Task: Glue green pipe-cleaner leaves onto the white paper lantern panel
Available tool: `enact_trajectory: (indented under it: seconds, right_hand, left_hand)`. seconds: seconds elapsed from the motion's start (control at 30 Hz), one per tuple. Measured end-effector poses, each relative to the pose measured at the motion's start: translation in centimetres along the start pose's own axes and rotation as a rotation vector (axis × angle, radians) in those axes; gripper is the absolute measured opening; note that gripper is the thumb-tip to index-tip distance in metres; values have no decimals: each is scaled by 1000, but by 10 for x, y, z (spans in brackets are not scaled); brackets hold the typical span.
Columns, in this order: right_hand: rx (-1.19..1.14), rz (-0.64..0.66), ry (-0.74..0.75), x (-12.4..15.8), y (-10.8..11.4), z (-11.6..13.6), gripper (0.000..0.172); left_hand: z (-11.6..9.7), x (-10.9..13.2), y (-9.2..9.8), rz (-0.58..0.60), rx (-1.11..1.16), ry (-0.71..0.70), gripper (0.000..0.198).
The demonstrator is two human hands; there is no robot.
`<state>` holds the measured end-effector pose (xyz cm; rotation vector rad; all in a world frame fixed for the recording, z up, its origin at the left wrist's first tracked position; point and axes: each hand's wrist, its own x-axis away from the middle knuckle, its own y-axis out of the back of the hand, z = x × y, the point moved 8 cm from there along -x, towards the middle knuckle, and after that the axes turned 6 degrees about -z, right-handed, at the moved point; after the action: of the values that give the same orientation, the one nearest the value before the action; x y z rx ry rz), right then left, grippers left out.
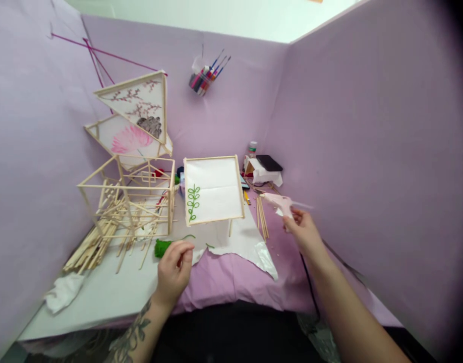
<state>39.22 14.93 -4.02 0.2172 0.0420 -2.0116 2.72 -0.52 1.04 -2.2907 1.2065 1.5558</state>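
My left hand (175,267) hovers over the table with thumb and fingertips pinched together beside a clump of green yarn (162,247); a thin green strand (188,237) runs from there. My right hand (303,231) grips a pale pink glue gun (279,202), its nozzle pointing left toward the frame. Between the hands stands a wooden stick frame covered in white paper (213,189), tilted up, with a green yarn leaf sprig (193,201) glued at its lower left. A sheet of white paper (239,239) lies under it.
A stick lantern skeleton (129,196) and painted paper panels (136,118) stand at left above loose sticks (91,247). More sticks (262,217) lie right of the frame. A crumpled tissue (63,292), pens on the wall (207,75), and clutter (264,169) at back. Purple walls enclose the table.
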Motion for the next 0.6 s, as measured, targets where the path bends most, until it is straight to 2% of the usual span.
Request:
enact_trajectory:
  seconds: [0.03, 0.1, 0.2, 0.27, 0.33, 0.4, 0.47, 0.53, 0.6]
  right_hand:
    - [-44, -8, 43, 8, 0, 17, 58]
    - [-51, 70, 103, 28, -12, 49, 54]
    - [-15, 287, 148, 63, -51, 85, 41]
    - [12, 368, 205, 84, -78, 100, 39]
    - [88, 352, 324, 99, -98, 111, 38]
    - [182, 264, 481, 109, -110, 120, 38]
    - [259, 178, 596, 114, -117, 125, 38]
    - [304, 152, 606, 114, -122, 122, 40]
    - [302, 173, 546, 110, -127, 115, 44]
  left_hand:
    - [4, -5, 2, -27, -23, 43, 11]
    - [12, -17, 6, -80, -59, 116, 11]
    - [20, -27, 8, -189, -84, 118, 10]
    - [25, -26, 4, -211, -96, 95, 17]
    - [27, -21, -4, -163, -102, 65, 30]
    - [28, -15, -9, -115, -104, 47, 38]
    - [30, -12, -10, -115, -106, 58, 38]
    - [32, -12, -10, -122, -106, 72, 35]
    - [32, -13, -10, -124, -114, 64, 32]
